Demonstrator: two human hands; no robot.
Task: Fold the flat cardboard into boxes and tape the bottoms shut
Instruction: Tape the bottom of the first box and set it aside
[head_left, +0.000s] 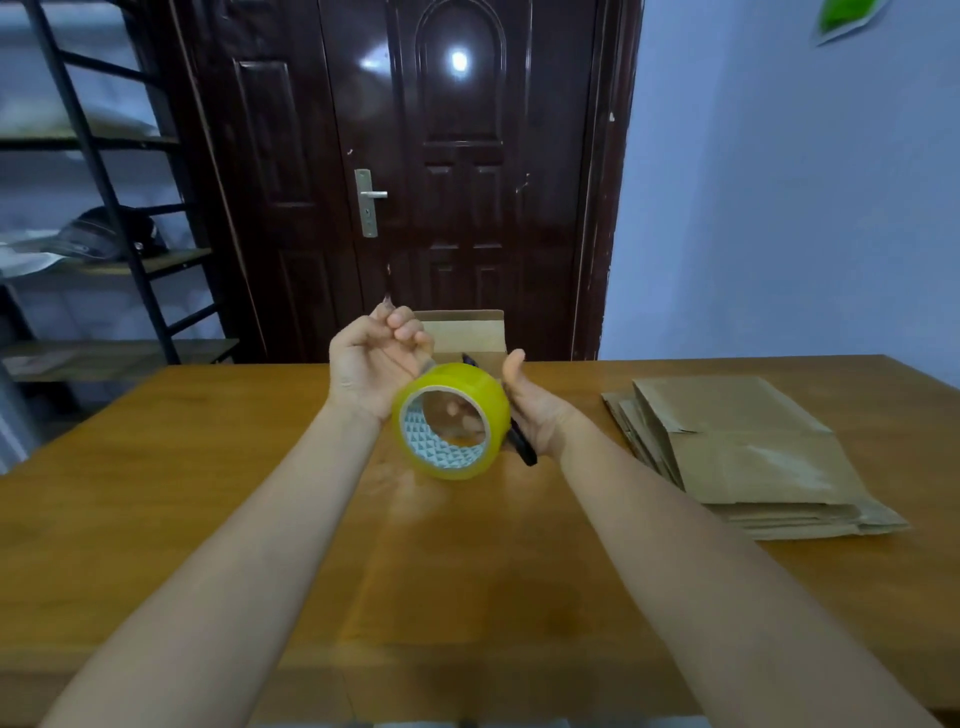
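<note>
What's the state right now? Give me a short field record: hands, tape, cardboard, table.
left hand: raised, fingers curled, pinching what looks like the tape's free end
right hand: holds tape roll and a black pen-like tool
flat cardboard stack: on table, right side
folded box: at far edge, behind hands
table: wooden

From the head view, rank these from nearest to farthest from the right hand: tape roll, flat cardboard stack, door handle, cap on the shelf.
Measured from the right hand:
1. Tape roll: right against the palm, on its left side.
2. Flat cardboard stack: on the table, off to the right.
3. Door handle: beyond the table, up and left.
4. Cap: far left, on the shelf.
</note>
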